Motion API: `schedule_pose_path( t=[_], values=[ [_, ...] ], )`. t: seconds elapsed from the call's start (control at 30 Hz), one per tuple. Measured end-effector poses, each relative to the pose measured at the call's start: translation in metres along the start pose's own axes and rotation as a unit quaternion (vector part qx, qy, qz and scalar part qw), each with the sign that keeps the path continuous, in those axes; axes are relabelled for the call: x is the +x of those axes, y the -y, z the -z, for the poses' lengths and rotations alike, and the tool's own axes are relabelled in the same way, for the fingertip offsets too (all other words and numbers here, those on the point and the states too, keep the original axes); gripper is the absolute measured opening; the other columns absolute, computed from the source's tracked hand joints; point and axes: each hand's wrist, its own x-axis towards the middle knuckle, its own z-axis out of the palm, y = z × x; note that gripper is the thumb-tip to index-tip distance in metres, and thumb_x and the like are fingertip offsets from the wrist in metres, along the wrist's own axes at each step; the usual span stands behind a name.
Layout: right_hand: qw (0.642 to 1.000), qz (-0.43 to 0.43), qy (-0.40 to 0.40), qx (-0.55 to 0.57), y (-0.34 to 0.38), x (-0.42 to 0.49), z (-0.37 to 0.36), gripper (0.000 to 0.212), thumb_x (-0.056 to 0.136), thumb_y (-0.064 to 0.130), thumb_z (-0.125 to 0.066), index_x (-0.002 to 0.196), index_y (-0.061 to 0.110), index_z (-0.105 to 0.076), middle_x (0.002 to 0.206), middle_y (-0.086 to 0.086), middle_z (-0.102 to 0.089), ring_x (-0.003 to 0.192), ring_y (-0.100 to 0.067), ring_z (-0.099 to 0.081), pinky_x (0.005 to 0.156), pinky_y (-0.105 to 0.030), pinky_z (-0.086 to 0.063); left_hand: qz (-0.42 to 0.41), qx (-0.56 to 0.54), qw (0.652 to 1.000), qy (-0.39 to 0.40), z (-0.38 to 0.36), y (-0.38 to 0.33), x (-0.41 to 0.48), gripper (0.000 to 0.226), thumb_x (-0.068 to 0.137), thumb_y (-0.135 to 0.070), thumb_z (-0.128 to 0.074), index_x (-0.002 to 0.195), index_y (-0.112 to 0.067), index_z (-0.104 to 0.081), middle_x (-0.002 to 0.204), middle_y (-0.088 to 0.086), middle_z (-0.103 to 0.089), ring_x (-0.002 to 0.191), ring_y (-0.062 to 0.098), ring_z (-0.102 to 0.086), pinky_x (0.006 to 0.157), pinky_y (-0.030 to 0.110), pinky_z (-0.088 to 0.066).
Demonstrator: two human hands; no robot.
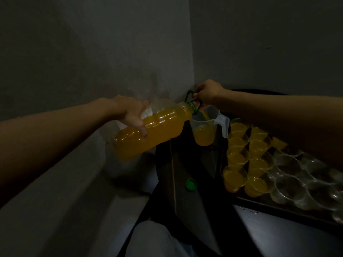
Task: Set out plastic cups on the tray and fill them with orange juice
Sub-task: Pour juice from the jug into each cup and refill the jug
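While a thin stream of orange juice (204, 115) runs from its mouth, the big clear juice bottle (148, 134) lies tilted almost flat in the air, neck to the right and a little higher than its base. The left hand (132, 115) grips the bottle's body from above, fingers curled down over the near side. The right hand (207, 91) has its fingers closed round the green carry handle (189, 94) looped at the neck. Both hands hold the bottle, which is well over half full.

The stream falls into a clear plastic measuring jug (204, 134) that stands on the dark desk (185, 164), just below the bottle's mouth, with its handle turned to the right. The jug holds juice in its lower part.

Just right of the jug sits a dark tray (278, 210) packed with plastic cups that touch one another. The filled cups (237, 156) take up the two columns at the tray's left side and some places at its far end. The empty cups (287, 184) cover the right and near part. The right forearm crosses above the tray's far side and hides some cups there.

A green cap (191, 184) lies open side up on the desk, near the tray's front left corner and apart from the jug. Grey walls (130, 43) meet in a corner behind the hands.
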Motion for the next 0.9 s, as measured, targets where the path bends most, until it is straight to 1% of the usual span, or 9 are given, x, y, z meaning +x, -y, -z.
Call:
schedule_pose_path(
  t=[0.2,0.37,0.43,0.53,0.63,0.77,0.8,0.9],
  values=[
    [1.0,-0.001,-0.003,0.005,0.0008,0.001,-0.0001,0.012,0.103,0.013,-0.053,0.103,0.006,-0.063,0.074,-0.011,-0.063,0.066,-0.018,-0.063,0.066,-0.031,-0.059,0.002,0.004,1.0,-0.002,0.0005,0.0008,-0.0009,0.12,0.061,-0.058,-0.089,0.157,-0.025,-0.024,0.141,0.01,-0.057,0.123,0.032,-0.057,0.084,0.029,-0.041],
    [1.0,-0.001,-0.004,0.002,-0.0008,0.0011,-0.0018,0.012,0.103,0.013,-0.053,0.1,0.007,-0.063,0.073,-0.01,-0.064,0.065,-0.016,-0.064,0.063,-0.03,-0.059,-0.001,-0.005,1.0,0.008,-0.0001,-0.0002,-0.0019,0.122,0.062,-0.057,-0.089,0.158,-0.024,-0.022,0.143,0.01,-0.055,0.124,0.032,-0.056,0.088,0.031,-0.043],
    [1.0,0.001,-0.002,0.003,-0.0014,0.001,-0.0014,0.012,0.103,0.013,-0.053,0.1,0.007,-0.063,0.074,-0.009,-0.064,0.067,-0.017,-0.064,0.066,-0.031,-0.06,0.0,-0.008,1.0,0.007,-0.0003,-0.0003,-0.002,0.12,0.062,-0.056,-0.089,0.157,-0.024,-0.023,0.141,0.009,-0.056,0.123,0.032,-0.057,0.086,0.03,-0.043],
    [1.0,0.004,-0.004,0.001,-0.001,0.0006,-0.0011,0.013,0.103,0.012,-0.053,0.099,0.007,-0.064,0.076,-0.009,-0.064,0.073,-0.021,-0.065,0.073,-0.035,-0.061,-0.003,-0.009,1.0,0.008,-0.0006,0.0003,-0.0012,0.121,0.061,-0.057,-0.089,0.157,-0.024,-0.024,0.14,0.009,-0.057,0.122,0.032,-0.058,0.087,0.031,-0.045],
    [1.0,0.003,-0.004,0.001,-0.0008,0.0002,-0.001,0.012,0.103,0.012,-0.053,0.1,0.007,-0.064,0.076,-0.01,-0.064,0.07,-0.019,-0.065,0.068,-0.032,-0.061,-0.001,-0.012,1.0,0.01,-0.001,0.0006,-0.0004,0.122,0.063,-0.056,-0.089,0.158,-0.023,-0.02,0.142,0.01,-0.056,0.124,0.032,-0.056,0.087,0.031,-0.043],
    [1.0,0.004,0.0,0.004,0.0007,-0.0012,0.0008,0.012,0.103,0.013,-0.053,0.105,0.008,-0.063,0.079,-0.009,-0.064,0.069,-0.016,-0.065,0.066,-0.029,-0.059,-0.001,-0.009,1.0,0.016,-0.001,0.0008,0.0001,0.127,0.06,-0.06,-0.088,0.159,-0.024,-0.017,0.144,0.011,-0.054,0.125,0.033,-0.056,0.096,0.036,-0.047],
    [1.0,0.003,0.003,0.006,0.0012,-0.0014,0.0013,0.012,0.103,0.013,-0.052,0.106,0.008,-0.063,0.079,-0.01,-0.064,0.07,-0.016,-0.065,0.067,-0.029,-0.059,-0.001,-0.006,1.0,0.017,-0.0012,0.0009,0.0005,0.128,0.06,-0.061,-0.088,0.159,-0.025,-0.017,0.143,0.011,-0.055,0.125,0.033,-0.056,0.096,0.036,-0.047],
    [1.0,0.001,0.003,0.008,0.0018,-0.0015,0.0018,0.012,0.103,0.012,-0.052,0.106,0.007,-0.063,0.078,-0.01,-0.064,0.069,-0.017,-0.065,0.066,-0.029,-0.059,0.005,-0.002,1.0,0.014,0.0003,0.0012,0.0005,0.126,0.059,-0.061,-0.088,0.158,-0.025,-0.019,0.137,0.009,-0.059,0.121,0.032,-0.058,0.088,0.034,-0.046]
  ],
)
